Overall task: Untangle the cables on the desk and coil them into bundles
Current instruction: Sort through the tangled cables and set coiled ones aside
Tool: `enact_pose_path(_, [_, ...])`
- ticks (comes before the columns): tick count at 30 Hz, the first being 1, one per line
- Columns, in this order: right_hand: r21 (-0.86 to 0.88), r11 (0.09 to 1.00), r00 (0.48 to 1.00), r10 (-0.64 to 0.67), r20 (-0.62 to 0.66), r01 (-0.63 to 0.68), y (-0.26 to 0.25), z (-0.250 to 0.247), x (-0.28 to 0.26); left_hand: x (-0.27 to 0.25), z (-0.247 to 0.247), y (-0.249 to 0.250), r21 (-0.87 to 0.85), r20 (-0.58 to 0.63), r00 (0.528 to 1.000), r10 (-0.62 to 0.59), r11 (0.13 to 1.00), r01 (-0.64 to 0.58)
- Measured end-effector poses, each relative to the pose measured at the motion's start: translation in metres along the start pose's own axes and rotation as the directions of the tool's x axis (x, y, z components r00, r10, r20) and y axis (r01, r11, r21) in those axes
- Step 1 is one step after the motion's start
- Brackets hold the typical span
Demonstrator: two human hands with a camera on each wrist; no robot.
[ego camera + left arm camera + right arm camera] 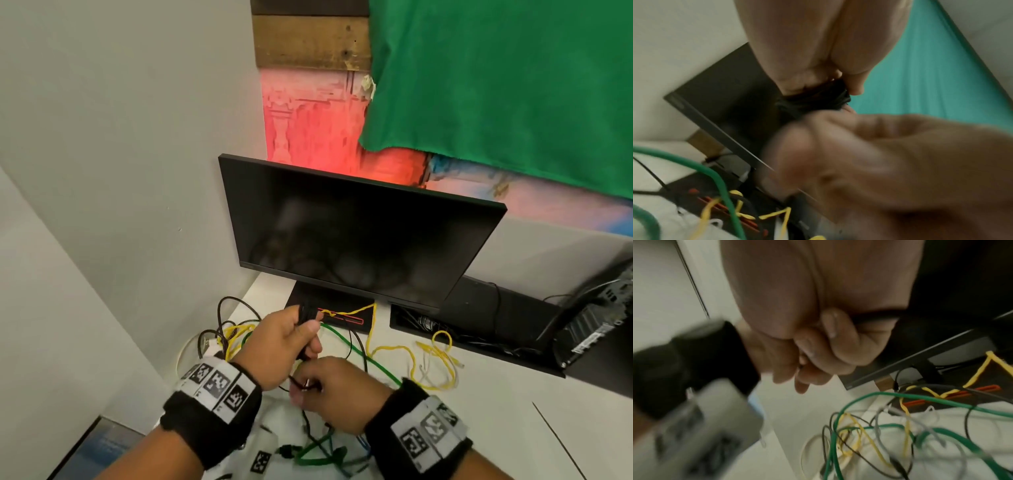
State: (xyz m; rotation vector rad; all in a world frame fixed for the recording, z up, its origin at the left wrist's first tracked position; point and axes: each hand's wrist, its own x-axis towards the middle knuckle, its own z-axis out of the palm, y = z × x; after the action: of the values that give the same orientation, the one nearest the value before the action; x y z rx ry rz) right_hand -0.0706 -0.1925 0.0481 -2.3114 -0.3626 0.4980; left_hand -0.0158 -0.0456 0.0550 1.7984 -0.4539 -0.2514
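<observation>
My left hand (308, 337) is raised in front of the monitor base and grips a coiled bundle of black cable (307, 314). The left wrist view shows the same black bundle (813, 99) pinched between thumb and fingers of that hand (840, 84). Just below it, my right hand (305, 387) pinches the loose tail of the black cable (301, 382). In the right wrist view its fingers (818, 345) are curled round a black strand (875, 319). A green cable (363, 353), yellow cables (394, 349) and thin black ones lie tangled on the white desk (513, 411).
A dark monitor (359, 233) stands right behind the hands, its base carrying a red slot. A cable cutout (428, 322) is sunk into the desk to the right, and a small computer (596, 318) sits beyond it. A white wall closes the left side.
</observation>
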Motion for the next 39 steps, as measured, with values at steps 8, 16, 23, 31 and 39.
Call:
enact_pose_path(8, [-0.113,0.986,0.951,-0.152,-0.268,0.126,-0.011,-0.047,-0.015,-0.004,0.003,0.005,0.125,0.194,0.979,-0.058,0.992,0.034])
enact_pose_path(16, [0.322,0.947,0.908,0.13,-0.398,0.006,0.052,-0.068,-0.006,-0.012,-0.015,0.011,-0.234,0.203,0.966,-0.161,0.95,0.207])
enact_pose_path(23, [0.455,0.887,0.866,0.286,-0.411,-0.077,0.098,-0.044,-0.013,-0.015,-0.045,0.023,-0.786,0.103,0.979,-0.176,0.589,0.189])
enact_pose_path(31, [-0.291,0.956,0.989,0.019,0.145,0.024,0.021,0.033,0.008,0.003,-0.004,0.011,-0.364,-0.079,0.995,-0.066,0.931,0.033])
enact_pose_path(39, [-0.121,0.976,0.977,-0.193,-0.095,0.181,-0.014,-0.014,-0.013,-0.013,-0.017,-0.017,0.048,0.138,0.981,-0.139,0.99,0.134])
